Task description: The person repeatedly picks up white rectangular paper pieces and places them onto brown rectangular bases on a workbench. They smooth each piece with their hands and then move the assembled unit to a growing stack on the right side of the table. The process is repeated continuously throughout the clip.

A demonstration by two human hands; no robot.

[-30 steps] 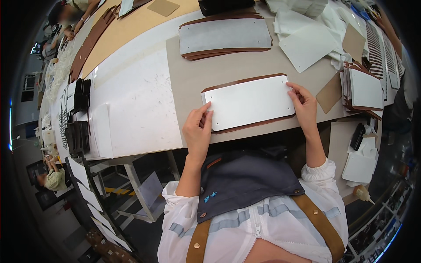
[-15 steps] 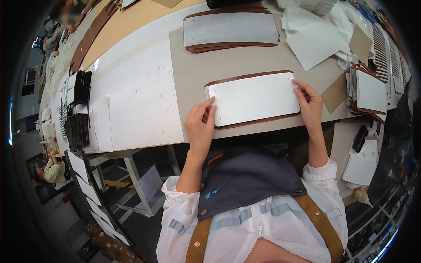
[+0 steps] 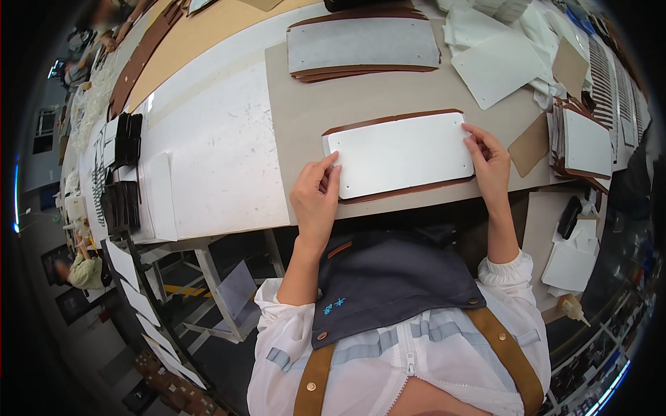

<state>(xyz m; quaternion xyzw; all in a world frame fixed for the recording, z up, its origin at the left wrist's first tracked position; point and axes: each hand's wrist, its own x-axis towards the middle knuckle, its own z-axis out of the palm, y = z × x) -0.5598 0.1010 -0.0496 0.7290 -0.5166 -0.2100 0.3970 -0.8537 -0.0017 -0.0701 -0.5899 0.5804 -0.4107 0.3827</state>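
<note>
A white rounded-corner panel [image 3: 399, 158] with small holes near its corners lies in front of me at the table's near edge. Brown leather-like pieces [image 3: 394, 120] stick out beneath its far and near edges. My left hand [image 3: 316, 197] pinches the panel's left edge between thumb and fingers. At the right edge, the thumb and fingers of my right hand [image 3: 491, 161] close on the same panel near its upper corner. How many layers each pinch takes in is hidden.
Farther back lies a stack of brown pieces topped by a greyish-white panel [image 3: 364, 45]. Loose white sheets [image 3: 499, 69] pile up at the far right, near a stack of brown-edged panels [image 3: 588, 145]. Black bundles [image 3: 123, 204] stand left; a squeeze bottle [image 3: 571, 308] sits lower right.
</note>
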